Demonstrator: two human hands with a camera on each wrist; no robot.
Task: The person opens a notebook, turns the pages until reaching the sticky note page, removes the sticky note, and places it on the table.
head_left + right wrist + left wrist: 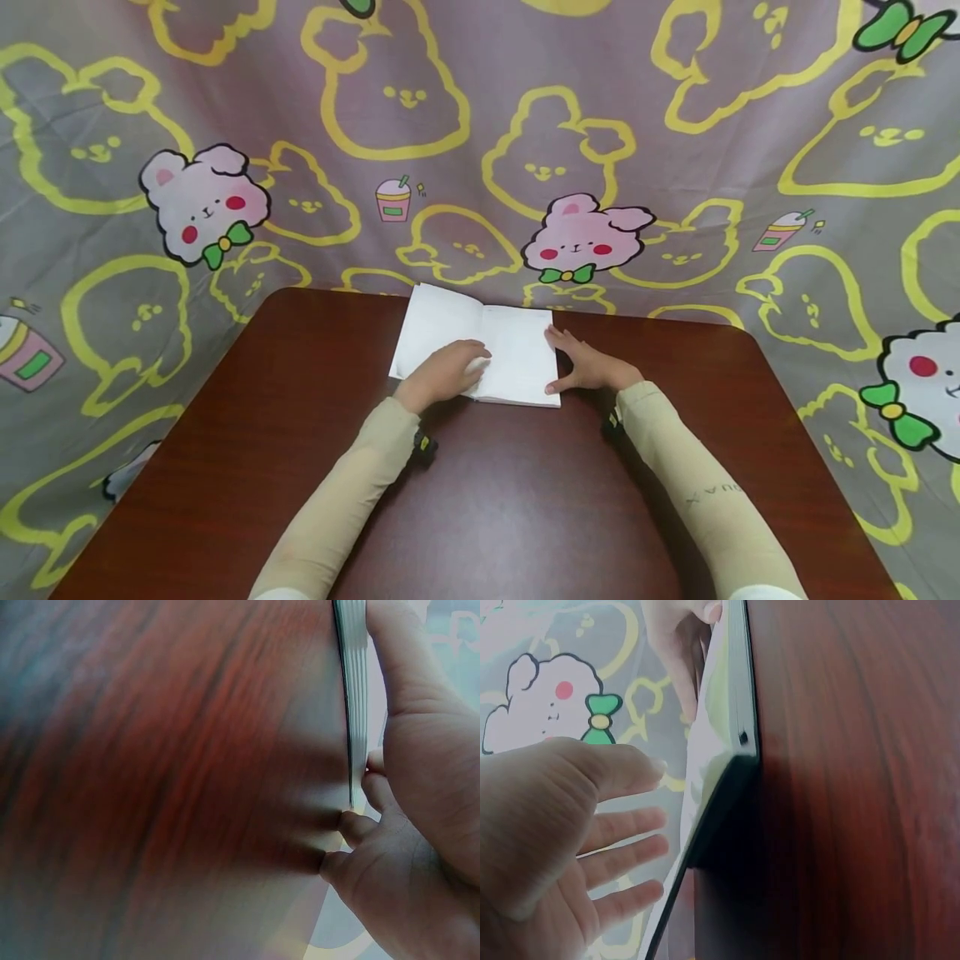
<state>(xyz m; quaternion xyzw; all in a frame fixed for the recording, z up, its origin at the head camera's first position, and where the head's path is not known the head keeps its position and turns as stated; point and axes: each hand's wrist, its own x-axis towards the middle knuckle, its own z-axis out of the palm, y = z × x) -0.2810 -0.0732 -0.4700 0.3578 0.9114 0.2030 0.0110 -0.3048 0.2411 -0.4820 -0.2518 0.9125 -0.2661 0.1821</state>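
An open notebook with white pages and a dark cover lies at the far side of the table. My left hand is over its left page, close to the centre fold. In the left wrist view, the fingers of that hand are spread and fairly straight beside the page, with nothing held between them. At the notebook's right edge is my right hand, thumb near the front corner and fingers farther back. The right wrist view shows its fingertips touching the page block near the tabletop.
The notebook lies on a dark reddish-brown wooden table with rounded far corners. Behind and at both sides hangs a grey cloth printed with yellow outlines and rabbit faces. Each wrist wears a small black camera.
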